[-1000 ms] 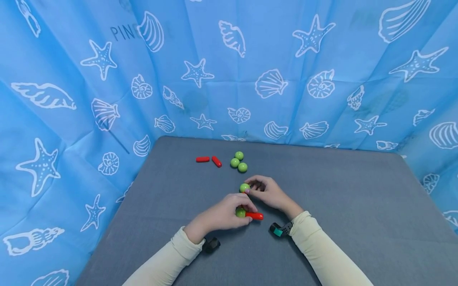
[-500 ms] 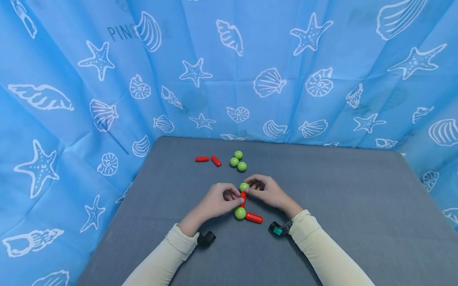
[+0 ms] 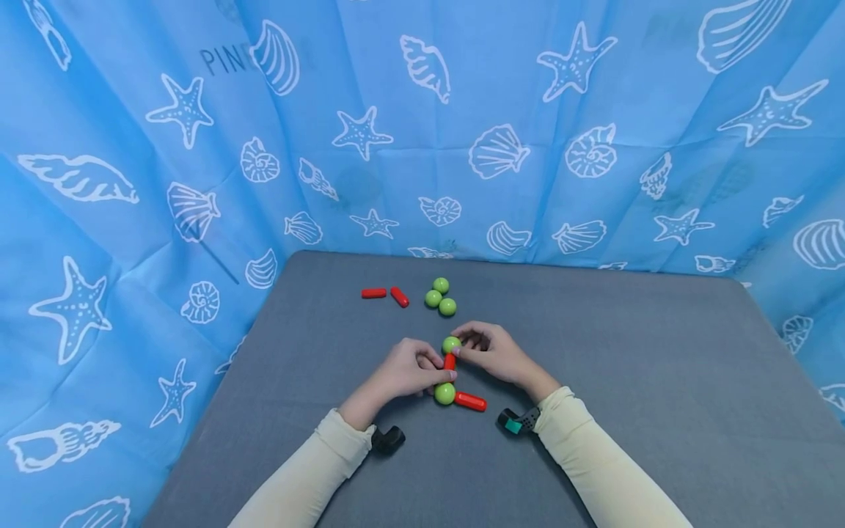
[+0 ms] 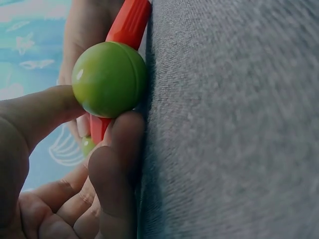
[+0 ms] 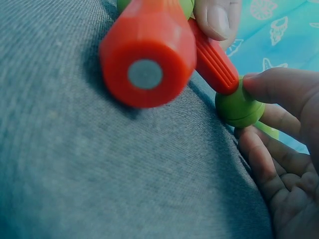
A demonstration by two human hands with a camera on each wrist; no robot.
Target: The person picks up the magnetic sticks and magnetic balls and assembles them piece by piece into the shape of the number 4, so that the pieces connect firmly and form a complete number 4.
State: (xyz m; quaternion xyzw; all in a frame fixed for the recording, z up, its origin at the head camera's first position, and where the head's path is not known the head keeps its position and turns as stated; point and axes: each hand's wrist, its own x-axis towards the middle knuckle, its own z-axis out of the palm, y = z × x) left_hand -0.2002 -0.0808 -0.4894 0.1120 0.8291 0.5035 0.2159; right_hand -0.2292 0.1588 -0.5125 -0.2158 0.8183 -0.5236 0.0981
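A chain of toy building rods and balls lies on the grey cloth. My left hand (image 3: 412,370) pinches the red rod (image 3: 450,362) that joins two green balls, its thumb close to the near green ball (image 3: 445,394). My right hand (image 3: 491,356) pinches the far green ball (image 3: 452,345) between thumb and fingers. A second red rod (image 3: 471,401) reaches right from the near ball, with no hand on it; a round grey disc (image 5: 145,74) shows in its end. In the left wrist view, the near ball (image 4: 109,79) hides part of the pinched rod.
Two loose red rods, a left one (image 3: 373,293) and a slanted one (image 3: 399,296), lie farther back. Beside them sits a cluster of three green balls (image 3: 447,307). A blue shell-print curtain (image 3: 396,147) hangs behind the grey table (image 3: 627,381).
My left hand has gone from the near ball and its side rod to the rod between the balls. My right hand stays at the far ball.
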